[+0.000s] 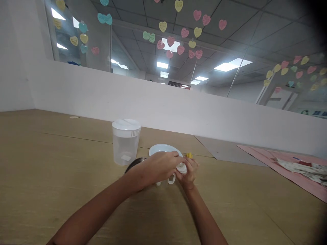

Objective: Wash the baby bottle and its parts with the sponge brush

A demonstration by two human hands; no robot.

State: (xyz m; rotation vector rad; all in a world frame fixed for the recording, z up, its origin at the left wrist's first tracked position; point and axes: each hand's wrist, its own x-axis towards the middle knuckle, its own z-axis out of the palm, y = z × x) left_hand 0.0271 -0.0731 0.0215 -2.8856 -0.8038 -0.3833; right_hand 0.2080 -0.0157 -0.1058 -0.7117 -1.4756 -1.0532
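The small white plastic piece (pixel 181 168) is held above the table, between the two hands; its exact kind cannot be determined from this view. The right hand (pixel 188 173) has its fingers curled around it from the near side, gripping it. The left hand (pixel 159 166) reaches across from the lower left, fingers pressed together and extended, with the fingertips (pixel 176 156) meeting the top of the piece. The left thumb is not visible. A white plastic loop (pixel 171 178) and a second white part (pixel 158 183) sit directly below the hands; any connection to the held piece cannot be confirmed.

Immediately behind the hands, partly obstructed by them, are a pale blue plate (pixel 162 149) and the dark rim of a metal bowl (pixel 135 164). A small yellow object (pixel 189 155) lies just beyond the right hand. To the left of the plate stands a clear plastic container (pixel 125 148) with a white lid (pixel 126 124). All rest on a light wood-grain table (pixel 63 170). Farther right, a pink sheet (pixel 268 160) carries crumpled printed material (pixel 304 169). A white partition (pixel 153 98) runs along the far edge, with paper hearts (pixel 171 41) displayed above it.
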